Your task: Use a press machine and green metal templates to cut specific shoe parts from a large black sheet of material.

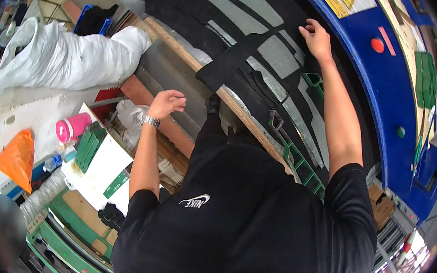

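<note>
My right hand [317, 38] reaches far out, its fingertips spread on a black sheet [237, 54] with long strips cut out of it. The sheet lies on a grey work bed [279, 55] with a wooden front edge [241, 115]. My left hand [168, 102], with a watch on its wrist, hovers over the near edge of the bed. Its fingers are curled and nothing is in them. Green metal frame-shaped dies [315, 82] lie on the sheet near my right forearm, and more dies [300, 165] lie by my right elbow.
A blue machine body [382, 73] with a red button [377, 45] and a green button [400, 132] runs along the right. At left are white sacks [63, 56], a pink bottle [72, 127], an orange bag [16, 159] and a white board [105, 162] bearing green dies [89, 145].
</note>
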The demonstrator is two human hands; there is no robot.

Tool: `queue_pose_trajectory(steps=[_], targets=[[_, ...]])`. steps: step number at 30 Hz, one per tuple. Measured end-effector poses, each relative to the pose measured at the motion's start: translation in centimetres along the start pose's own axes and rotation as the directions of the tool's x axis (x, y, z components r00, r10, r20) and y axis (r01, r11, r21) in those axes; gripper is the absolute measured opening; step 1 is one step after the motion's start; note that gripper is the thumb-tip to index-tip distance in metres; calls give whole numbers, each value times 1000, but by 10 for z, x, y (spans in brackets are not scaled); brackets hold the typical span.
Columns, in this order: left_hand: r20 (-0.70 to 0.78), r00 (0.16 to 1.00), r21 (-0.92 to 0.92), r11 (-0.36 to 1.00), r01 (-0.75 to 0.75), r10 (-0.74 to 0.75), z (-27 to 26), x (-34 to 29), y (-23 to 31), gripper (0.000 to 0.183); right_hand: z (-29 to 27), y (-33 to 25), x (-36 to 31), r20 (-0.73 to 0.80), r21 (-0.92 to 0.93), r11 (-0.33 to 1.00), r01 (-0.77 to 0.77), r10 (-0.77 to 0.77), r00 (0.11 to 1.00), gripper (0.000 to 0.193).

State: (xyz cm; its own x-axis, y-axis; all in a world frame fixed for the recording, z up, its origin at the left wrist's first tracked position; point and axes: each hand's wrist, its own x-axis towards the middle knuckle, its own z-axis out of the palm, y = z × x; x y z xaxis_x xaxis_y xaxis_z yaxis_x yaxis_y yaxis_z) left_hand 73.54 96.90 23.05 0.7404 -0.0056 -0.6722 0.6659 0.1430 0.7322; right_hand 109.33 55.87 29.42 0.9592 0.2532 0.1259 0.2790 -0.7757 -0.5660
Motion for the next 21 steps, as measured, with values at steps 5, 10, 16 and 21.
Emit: queue_pose_trajectory(steps=[5, 10, 16, 21], targets=[[-303, 915, 183, 958, -220, 268, 19, -9, 21, 28, -94, 25, -121, 168, -292, 954, 72, -23, 985, 61], [-81, 919, 177, 913, -367, 385, 99, 19, 89, 28, -159, 58, -236, 227, -400, 895, -200, 308, 924, 77], [441, 888, 170, 959, -229, 134, 262, 74, 134, 39, -165, 103, -258, 227, -210, 970, -123, 171, 959, 68], [523, 846, -49, 988, 148, -100, 375, 92, 108, 48, -187, 111, -231, 389, 48, 982, -181, 149, 909, 49]])
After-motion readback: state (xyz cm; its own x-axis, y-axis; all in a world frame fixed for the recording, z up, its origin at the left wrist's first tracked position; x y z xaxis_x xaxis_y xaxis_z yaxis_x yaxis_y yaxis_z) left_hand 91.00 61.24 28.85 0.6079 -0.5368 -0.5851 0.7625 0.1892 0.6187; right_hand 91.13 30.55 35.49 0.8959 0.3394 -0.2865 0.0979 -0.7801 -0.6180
